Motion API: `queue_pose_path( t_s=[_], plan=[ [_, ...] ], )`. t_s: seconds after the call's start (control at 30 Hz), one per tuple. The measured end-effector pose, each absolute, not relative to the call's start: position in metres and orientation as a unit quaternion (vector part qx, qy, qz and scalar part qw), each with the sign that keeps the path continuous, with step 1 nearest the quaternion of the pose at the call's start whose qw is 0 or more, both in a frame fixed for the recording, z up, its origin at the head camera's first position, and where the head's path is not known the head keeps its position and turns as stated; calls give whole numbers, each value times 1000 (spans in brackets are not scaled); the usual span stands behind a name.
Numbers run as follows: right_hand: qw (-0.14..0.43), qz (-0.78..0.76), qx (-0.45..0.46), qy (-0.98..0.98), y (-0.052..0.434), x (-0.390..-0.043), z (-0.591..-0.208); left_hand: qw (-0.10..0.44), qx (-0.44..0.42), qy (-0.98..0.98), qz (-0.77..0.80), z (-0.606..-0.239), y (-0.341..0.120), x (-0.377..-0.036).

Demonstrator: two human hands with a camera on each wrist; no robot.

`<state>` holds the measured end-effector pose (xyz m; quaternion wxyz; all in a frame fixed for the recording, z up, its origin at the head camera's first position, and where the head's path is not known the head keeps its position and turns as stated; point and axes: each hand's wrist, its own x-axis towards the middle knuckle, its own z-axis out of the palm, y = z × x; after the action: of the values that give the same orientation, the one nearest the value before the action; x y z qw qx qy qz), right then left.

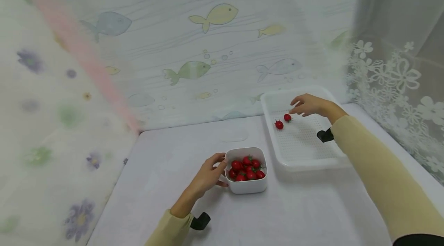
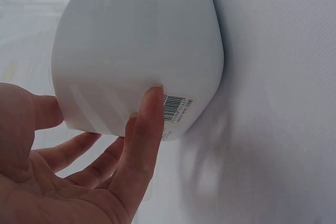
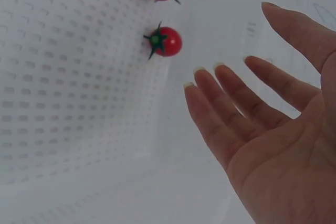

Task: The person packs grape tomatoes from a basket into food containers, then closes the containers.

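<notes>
Cherry tomatoes: two lie apart from each other in the white perforated tray (image 1: 305,157), one (image 1: 287,117) just beside the right hand (image 1: 308,104), the other (image 1: 279,124) on its far side from that hand. Right hand hovers over the tray, fingers spread and relaxed, holding nothing. Left of the tray on the desk (image 1: 173,161) stands one white bowl (image 1: 247,186) heaped with more tomatoes, count unclear. Left hand (image 1: 208,174) rests straight fingers against the bowl's wall.

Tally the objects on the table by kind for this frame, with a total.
Cherry tomatoes in the tray: 2
Cherry tomatoes in the bowl: about 9 visible, heaped, exact count unclear
White bowls: 1
White perforated trays: 1
Total: about 13
</notes>
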<state>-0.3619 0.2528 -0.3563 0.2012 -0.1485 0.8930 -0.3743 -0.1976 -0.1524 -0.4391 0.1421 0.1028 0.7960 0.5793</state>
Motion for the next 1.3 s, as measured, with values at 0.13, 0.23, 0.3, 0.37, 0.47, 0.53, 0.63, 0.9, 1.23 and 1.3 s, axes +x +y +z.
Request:
queue_pose_path(
  t_s=[0.13,0.23,0.3,0.37,0.47,0.53,0.63,0.9,1.23,1.3],
  plan=[
    [219,-400,-120,882,263,-366,-370,142,106,797,578,-438,-152,-198],
    [234,-414,-103,874,267,-368,-379,142,107,796,578,-437,-153,-198],
    [244,-421,-96,868,268,-370,-383,142,106,797,577,-437,-153,-199],
    [258,-429,-87,861,267,-372,-387,143,104,798,576,-437,-153,-199],
    [279,-432,-79,854,266,-375,-392,143,102,800,574,-438,-153,-199],
    [294,-434,-76,848,264,-377,-395,143,101,800,573,-437,-153,-199],
    [307,-440,-74,841,260,-380,-399,143,99,801,573,-436,-153,-199],
    [329,-451,-85,826,241,-384,-410,143,101,799,575,-434,-153,-198],
    [339,-474,-95,807,223,-385,-413,145,92,805,568,-438,-153,-200],
    [340,-481,-93,802,221,-385,-412,144,92,805,568,-438,-153,-200]
  ],
)
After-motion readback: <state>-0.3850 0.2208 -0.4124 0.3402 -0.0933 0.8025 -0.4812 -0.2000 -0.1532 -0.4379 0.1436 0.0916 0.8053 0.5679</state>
